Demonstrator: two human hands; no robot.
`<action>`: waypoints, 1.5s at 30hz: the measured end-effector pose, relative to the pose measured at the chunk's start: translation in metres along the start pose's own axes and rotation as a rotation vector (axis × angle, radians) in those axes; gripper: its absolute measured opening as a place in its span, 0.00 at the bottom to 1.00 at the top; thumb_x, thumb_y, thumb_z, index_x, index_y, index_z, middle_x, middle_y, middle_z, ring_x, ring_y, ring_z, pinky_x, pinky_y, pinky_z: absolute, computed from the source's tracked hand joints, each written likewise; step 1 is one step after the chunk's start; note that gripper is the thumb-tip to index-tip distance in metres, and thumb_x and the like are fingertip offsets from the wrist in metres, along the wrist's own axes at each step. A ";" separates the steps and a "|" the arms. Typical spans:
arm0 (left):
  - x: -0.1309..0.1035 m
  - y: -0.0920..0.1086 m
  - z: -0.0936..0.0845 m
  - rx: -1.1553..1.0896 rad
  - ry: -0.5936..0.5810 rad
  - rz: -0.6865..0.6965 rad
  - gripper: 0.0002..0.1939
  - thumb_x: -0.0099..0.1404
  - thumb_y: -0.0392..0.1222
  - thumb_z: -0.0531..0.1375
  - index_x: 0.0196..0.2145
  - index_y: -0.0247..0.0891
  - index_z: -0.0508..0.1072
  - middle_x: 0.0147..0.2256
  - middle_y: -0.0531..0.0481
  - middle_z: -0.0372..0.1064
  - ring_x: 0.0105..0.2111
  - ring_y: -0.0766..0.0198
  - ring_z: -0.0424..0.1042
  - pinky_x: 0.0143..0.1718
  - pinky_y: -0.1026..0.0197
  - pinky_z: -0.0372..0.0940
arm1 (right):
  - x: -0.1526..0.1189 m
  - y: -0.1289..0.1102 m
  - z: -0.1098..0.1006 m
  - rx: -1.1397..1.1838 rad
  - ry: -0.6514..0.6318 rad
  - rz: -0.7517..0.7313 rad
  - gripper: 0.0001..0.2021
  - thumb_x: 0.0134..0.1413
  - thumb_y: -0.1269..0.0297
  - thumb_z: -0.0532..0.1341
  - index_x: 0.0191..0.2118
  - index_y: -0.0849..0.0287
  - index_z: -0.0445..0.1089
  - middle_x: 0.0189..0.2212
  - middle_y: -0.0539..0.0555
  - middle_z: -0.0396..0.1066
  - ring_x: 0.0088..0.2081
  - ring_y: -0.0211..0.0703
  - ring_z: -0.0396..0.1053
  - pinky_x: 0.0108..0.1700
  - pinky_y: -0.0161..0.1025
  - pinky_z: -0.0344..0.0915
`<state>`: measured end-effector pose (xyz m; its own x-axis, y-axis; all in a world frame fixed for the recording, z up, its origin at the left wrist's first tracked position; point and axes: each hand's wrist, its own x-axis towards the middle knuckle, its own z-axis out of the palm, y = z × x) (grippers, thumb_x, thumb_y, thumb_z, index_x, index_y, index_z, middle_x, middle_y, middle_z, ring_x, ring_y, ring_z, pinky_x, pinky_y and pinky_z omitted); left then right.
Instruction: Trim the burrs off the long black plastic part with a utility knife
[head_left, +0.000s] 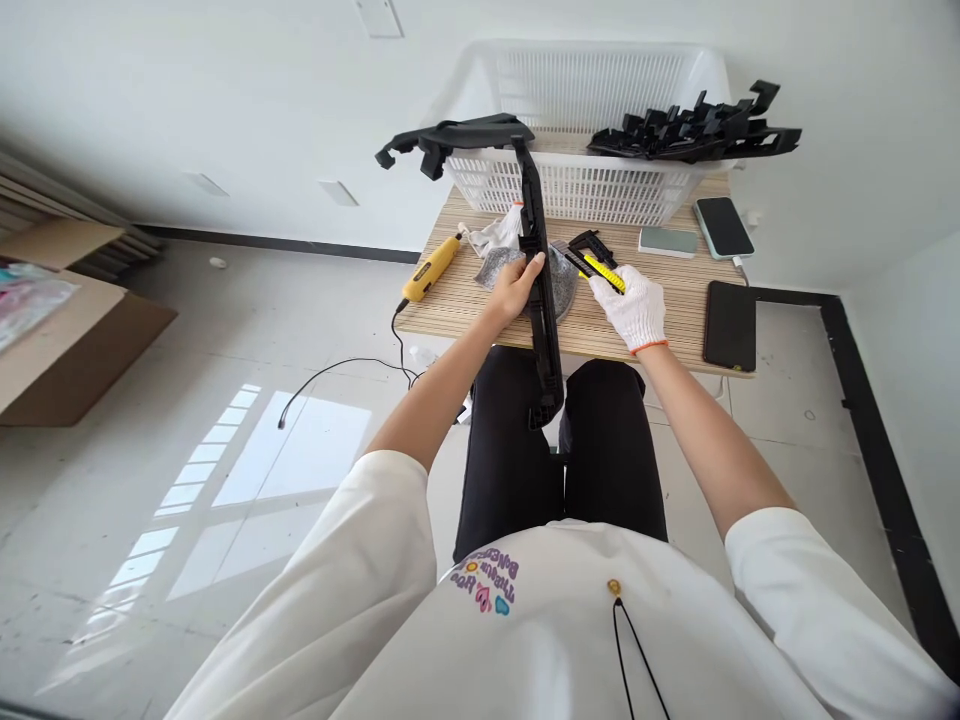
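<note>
My bare left hand (515, 289) is wrapped round a long black plastic part (541, 320), which stands nearly lengthwise over the table edge and my lap. On my right hand (634, 306) is a white knit glove with an orange cuff; it grips a yellow and black utility knife (604, 274), pointed toward the black part. Beneath the part lies a grey cloth (564, 285). Black calipers (592, 245) rest just beyond the knife. Another white glove (496, 235) lies behind my left hand.
A white basket (570, 188) at the table's back holds black parts (690, 132); another black part (465, 135) juts out left. A yellow corded tool (433, 268) lies left. Two phones (724, 228), (730, 325) and a grey-green box (667, 241) are right.
</note>
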<state>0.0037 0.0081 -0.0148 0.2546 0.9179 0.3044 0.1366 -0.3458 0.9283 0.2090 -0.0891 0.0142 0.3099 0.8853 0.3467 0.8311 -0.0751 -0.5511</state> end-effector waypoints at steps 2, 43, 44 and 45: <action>0.000 0.001 0.000 -0.003 -0.003 0.010 0.30 0.63 0.69 0.56 0.21 0.38 0.62 0.22 0.56 0.51 0.23 0.69 0.56 0.26 0.62 0.54 | 0.000 0.000 -0.001 0.014 -0.003 -0.006 0.21 0.56 0.42 0.58 0.35 0.56 0.75 0.27 0.53 0.74 0.30 0.47 0.69 0.32 0.41 0.59; -0.002 -0.001 0.000 -0.298 -0.166 -0.087 0.30 0.58 0.68 0.63 0.44 0.42 0.65 0.22 0.58 0.60 0.18 0.71 0.62 0.19 0.66 0.58 | 0.000 0.000 0.000 0.167 -0.015 0.146 0.22 0.47 0.38 0.64 0.33 0.55 0.74 0.26 0.50 0.75 0.28 0.43 0.70 0.32 0.39 0.63; -0.002 -0.002 0.000 -0.300 -0.167 -0.090 0.30 0.58 0.68 0.63 0.45 0.42 0.65 0.23 0.58 0.60 0.18 0.71 0.62 0.19 0.66 0.59 | 0.000 0.000 0.000 0.165 -0.003 0.149 0.22 0.47 0.38 0.64 0.33 0.55 0.74 0.26 0.50 0.75 0.28 0.43 0.70 0.32 0.39 0.63; -0.002 -0.002 0.000 -0.300 -0.168 -0.090 0.30 0.58 0.68 0.63 0.45 0.42 0.66 0.23 0.58 0.60 0.18 0.71 0.62 0.19 0.66 0.59 | 0.000 0.000 0.000 0.161 0.005 0.144 0.22 0.48 0.38 0.64 0.33 0.55 0.75 0.25 0.50 0.75 0.28 0.43 0.70 0.32 0.39 0.63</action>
<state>0.0026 0.0069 -0.0169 0.4115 0.8887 0.2021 -0.1150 -0.1694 0.9788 0.2092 -0.0889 0.0144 0.4225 0.8685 0.2591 0.6936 -0.1258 -0.7093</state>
